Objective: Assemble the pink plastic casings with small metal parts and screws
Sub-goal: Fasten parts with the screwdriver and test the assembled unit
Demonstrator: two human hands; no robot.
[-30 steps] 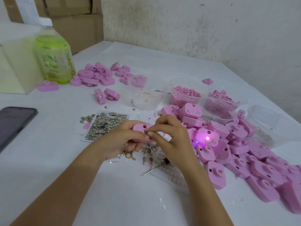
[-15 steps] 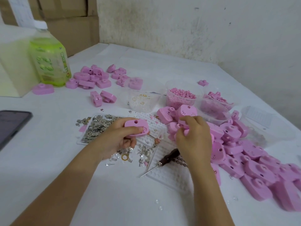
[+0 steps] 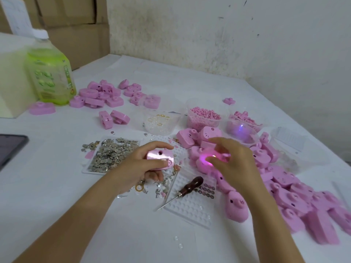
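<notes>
Since a moment ago our right hand (image 3: 234, 165) has opened above the heap of casings (image 3: 294, 202), grip spread over one glowing casing (image 3: 202, 161). Our left hand (image 3: 139, 167) curls its grip round a glossy pink casing (image 3: 158, 157). At its 9 o'clock lies a tray of metal bits (image 3: 112, 154); at 5 o'clock, one wooden-handled awl (image 3: 191, 184) rests across a dimpled white tray (image 3: 190, 209) on the bench (image 3: 57, 186).

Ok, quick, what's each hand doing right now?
Left hand: holding a pink plastic casing.
Right hand: over a glowing pink casing, blurred; grip cannot be told.
</notes>
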